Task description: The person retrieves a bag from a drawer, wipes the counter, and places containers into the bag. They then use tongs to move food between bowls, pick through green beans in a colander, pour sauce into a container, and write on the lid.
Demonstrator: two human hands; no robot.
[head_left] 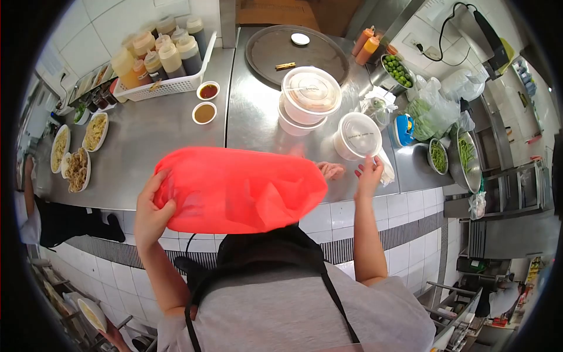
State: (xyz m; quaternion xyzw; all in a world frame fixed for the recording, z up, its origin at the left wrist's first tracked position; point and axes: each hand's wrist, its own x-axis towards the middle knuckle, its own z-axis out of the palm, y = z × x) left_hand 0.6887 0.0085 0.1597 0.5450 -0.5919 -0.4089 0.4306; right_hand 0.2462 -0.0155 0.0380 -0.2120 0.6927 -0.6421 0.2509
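Observation:
A bright red bag, apparently of soft fabric, hangs in front of my body at the counter's near edge. My left hand grips its left end, thumb on the near face. My right hand is empty, fingers apart, with fingertips right at the near side of a round lidded plastic tub. Just left of that hand lies a small pinkish bundle, partly hidden by the bag. Behind are two stacked lidded tubs. A folded white cloth sits beside my right hand.
A round brown tray stands at the back. Sauce bottles fill a white basket at left, near two sauce cups and several food dishes. Limes and bowls of greens stand at right. Another person is at far left.

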